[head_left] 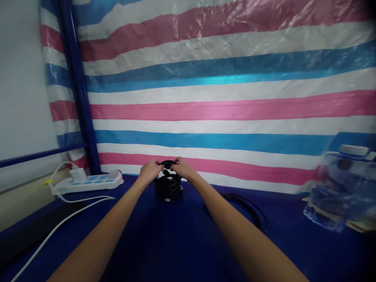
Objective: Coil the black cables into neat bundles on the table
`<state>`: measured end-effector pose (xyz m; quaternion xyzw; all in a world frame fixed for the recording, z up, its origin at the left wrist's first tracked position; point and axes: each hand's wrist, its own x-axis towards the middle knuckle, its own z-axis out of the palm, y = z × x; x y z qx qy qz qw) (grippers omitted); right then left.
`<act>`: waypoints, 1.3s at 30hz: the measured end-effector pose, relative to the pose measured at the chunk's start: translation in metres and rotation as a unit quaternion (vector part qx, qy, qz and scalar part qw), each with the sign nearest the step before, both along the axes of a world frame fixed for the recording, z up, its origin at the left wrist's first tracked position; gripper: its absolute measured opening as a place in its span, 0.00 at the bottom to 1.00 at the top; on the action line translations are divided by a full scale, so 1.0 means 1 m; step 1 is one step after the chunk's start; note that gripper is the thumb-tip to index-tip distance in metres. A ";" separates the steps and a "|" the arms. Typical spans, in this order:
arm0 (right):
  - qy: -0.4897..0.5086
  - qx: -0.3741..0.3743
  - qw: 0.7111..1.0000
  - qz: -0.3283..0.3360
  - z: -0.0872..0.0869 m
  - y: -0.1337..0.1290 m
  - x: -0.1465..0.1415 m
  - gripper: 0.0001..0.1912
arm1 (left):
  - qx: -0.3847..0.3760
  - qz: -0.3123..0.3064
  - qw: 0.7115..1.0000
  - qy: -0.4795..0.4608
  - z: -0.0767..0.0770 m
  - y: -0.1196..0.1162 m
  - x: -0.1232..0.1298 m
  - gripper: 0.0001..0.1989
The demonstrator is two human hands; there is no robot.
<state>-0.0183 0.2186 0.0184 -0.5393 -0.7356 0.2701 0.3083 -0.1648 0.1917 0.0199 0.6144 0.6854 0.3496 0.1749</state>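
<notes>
Both arms reach forward over a dark blue surface point(164, 243). Between my left hand point(150, 171) and my right hand point(182, 168) is a coiled black cable point(168, 162), pinched from either side at its top. Directly below it rises a stack of black cable coils point(168, 190), with a small pale connector near its base. Whether the held coil touches the stack is hard to make out. To the right, partly behind my right forearm, another loop of black cable point(249, 205) lies on the surface.
At the left, a white power strip point(88, 183) has a plug in it, and a white cord point(58, 227) runs toward me. Clear plastic bottles point(329, 196), blurred, stand at the right. A blue metal post point(79, 86) and a striped plastic sheet point(205, 113) bound the back.
</notes>
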 end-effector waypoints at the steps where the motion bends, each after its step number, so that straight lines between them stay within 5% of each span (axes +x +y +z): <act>1: -0.012 -0.001 1.000 -0.003 -0.004 0.002 -0.001 0.15 | -0.011 -0.003 1.000 0.010 -0.004 0.002 -0.001 0.13; 7: -0.056 -0.036 0.997 0.024 -0.023 0.011 0.004 0.15 | -0.060 -0.048 0.997 0.004 -0.030 0.013 -0.012 0.14; 17: -0.003 -0.043 0.998 0.040 -0.026 0.011 0.009 0.15 | 0.002 -0.063 0.994 -0.086 -0.053 0.019 -0.015 0.14; 22: -0.001 0.010 1.000 0.018 -0.007 0.004 0.026 0.16 | 0.070 -0.007 0.993 -0.099 -0.037 0.012 -0.020 0.11; 27: -0.040 0.079 0.996 0.021 0.001 -0.036 0.083 0.13 | 0.189 0.031 0.979 -0.064 -0.002 -0.025 -0.021 0.09; 30: -0.085 0.081 0.992 0.033 -0.023 -0.078 0.131 0.13 | 0.216 -0.019 0.975 -0.040 0.003 -0.058 0.000 0.09; 34: -0.191 0.065 0.972 0.119 -0.059 -0.134 0.180 0.24 | 0.195 -0.170 0.966 0.020 -0.017 -0.089 0.049 0.09; 39: -0.174 0.110 0.966 0.155 -0.064 -0.173 0.196 0.18 | 0.117 -0.447 0.878 0.125 -0.051 -0.103 0.111 0.26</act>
